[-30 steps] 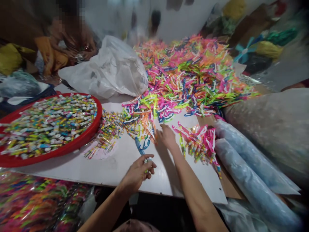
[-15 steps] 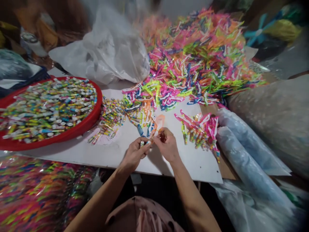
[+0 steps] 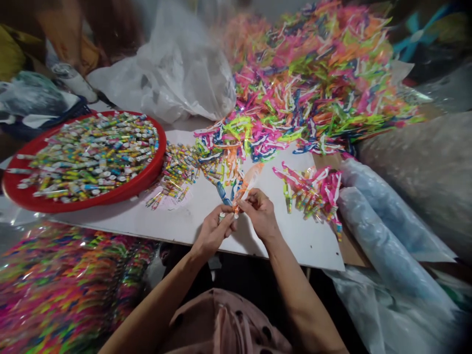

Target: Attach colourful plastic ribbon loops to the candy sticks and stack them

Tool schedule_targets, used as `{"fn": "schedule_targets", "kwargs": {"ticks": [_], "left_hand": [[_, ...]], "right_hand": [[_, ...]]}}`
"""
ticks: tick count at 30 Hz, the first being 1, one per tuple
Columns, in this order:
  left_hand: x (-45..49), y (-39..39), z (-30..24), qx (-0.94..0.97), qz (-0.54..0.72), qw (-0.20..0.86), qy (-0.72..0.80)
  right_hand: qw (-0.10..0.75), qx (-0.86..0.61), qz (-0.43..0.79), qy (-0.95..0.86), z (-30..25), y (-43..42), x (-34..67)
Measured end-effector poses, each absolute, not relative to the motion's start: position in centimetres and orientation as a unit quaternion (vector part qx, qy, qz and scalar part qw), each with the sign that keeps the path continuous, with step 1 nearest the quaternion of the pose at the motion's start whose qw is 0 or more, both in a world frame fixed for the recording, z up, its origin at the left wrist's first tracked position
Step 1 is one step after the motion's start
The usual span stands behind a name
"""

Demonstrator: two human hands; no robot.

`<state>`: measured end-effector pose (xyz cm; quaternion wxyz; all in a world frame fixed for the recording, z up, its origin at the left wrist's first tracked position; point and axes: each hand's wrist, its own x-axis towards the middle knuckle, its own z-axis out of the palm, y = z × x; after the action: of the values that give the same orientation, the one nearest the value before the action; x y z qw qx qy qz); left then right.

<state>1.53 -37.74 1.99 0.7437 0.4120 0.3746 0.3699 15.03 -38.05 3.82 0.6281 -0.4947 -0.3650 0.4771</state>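
Over the white tabletop (image 3: 287, 241), my left hand (image 3: 213, 230) is closed around a small tube, whose white end barely shows between the fingers. My right hand (image 3: 261, 216) pinches the lower part of an orange translucent plastic piece (image 3: 252, 176) with a white strip, right beside the left fingertips. The exact join between tube and orange piece is hidden by fingers. A blue plastic piece (image 3: 223, 192) lies just beyond my left hand. To the right rests a bunch of pink pieces (image 3: 313, 184) with printed tubes attached.
A red basin (image 3: 161, 157) full of printed tubes stands at left, with loose tubes (image 3: 180, 167) beside it. Bright plastic pieces (image 3: 313, 78) heap up at the back, near a white plastic bag (image 3: 173, 73). Rolled clear plastic (image 3: 383, 231) lies along the right edge.
The orange piece now stretches up and to the right from my fingers, where it was bunched before. Both hands stay close together; the whole view has shifted slightly.
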Motion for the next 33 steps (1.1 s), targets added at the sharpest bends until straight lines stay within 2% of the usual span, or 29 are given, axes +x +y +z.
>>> {"fn": "schedule_targets", "kwargs": {"ticks": [7,16,25,30,33], "left_hand": [[1.6,-37.5,3.7,0.391,0.357,0.77,0.356],[1.1,-38.4,4.6,0.429,0.379,0.726,0.381],[0.7,-40.0,1.4,0.433,0.327,0.712,0.445],[4.6,-39.9,2.2,0.524,0.284,0.694,0.404],[6.3,-39.7,3.9,0.533,0.246,0.728,0.355]], "right_hand": [[0.665,-0.439,0.528,-0.293,3.9,-38.4,14.6],[0.644,-0.5,0.47,-0.338,5.7,-39.5,14.1],[0.663,-0.509,0.508,-0.208,-0.1,-41.7,11.3],[0.633,-0.581,0.438,-0.264,0.7,-41.4,18.2],[0.562,-0.686,0.306,-0.346,3.8,-41.2,26.5]]}}
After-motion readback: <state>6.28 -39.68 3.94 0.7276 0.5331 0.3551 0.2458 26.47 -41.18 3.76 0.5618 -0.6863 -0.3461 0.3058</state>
